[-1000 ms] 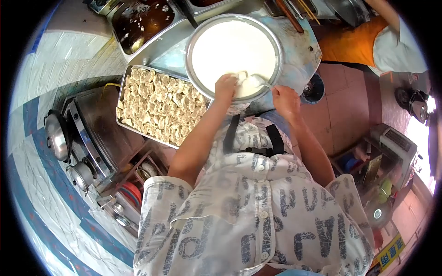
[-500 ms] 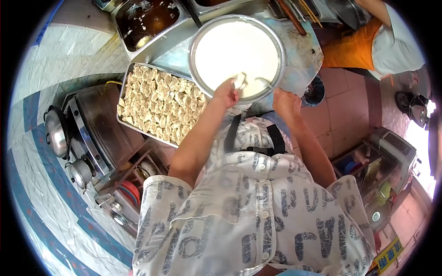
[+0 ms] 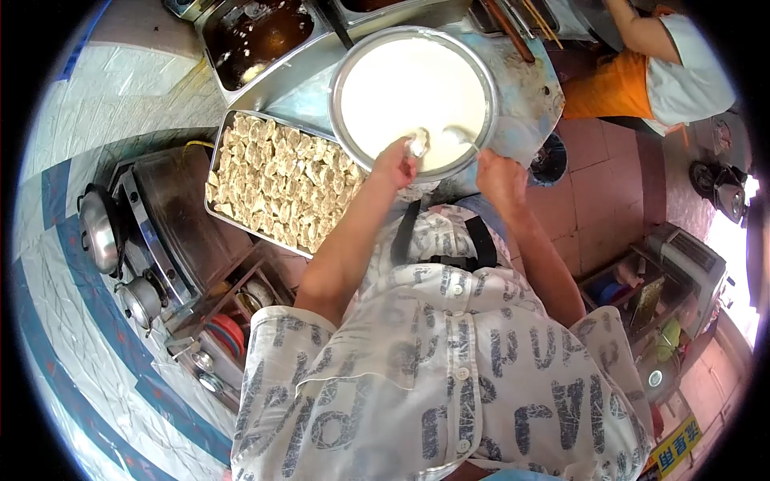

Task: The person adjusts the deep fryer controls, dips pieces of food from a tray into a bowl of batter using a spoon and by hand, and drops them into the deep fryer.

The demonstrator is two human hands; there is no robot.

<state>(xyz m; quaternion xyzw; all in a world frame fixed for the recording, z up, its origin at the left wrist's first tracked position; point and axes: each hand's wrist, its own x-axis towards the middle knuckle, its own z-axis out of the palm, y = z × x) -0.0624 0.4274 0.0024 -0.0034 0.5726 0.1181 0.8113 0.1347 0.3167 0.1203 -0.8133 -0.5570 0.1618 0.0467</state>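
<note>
A round metal bowl (image 3: 338,120) holds white batter (image 3: 409,88). At its near rim my left hand (image 3: 393,164) pinches a batter-coated piece of food (image 3: 418,143), held over the batter. My right hand (image 3: 502,178) is closed round the handle of a metal spoon (image 3: 461,136), whose head lies in or just over the batter to the right of that piece. Left of the bowl, a rectangular metal tray (image 3: 241,232) bears several rows of pale brown pieces.
Fryer basins with dark oil (image 3: 261,44) stand at the upper left. Tongs and sticks (image 3: 539,20) lie beyond the bowl. Another person in an orange apron (image 3: 613,88) stands at the upper right. Lidded pots (image 3: 98,231) are at the left, a dark bucket (image 3: 549,160) at the right.
My left hand has drawn back slightly toward the bowl's near rim, with the coated piece showing more. The spoon has shifted a little. The other person's arm has moved.
</note>
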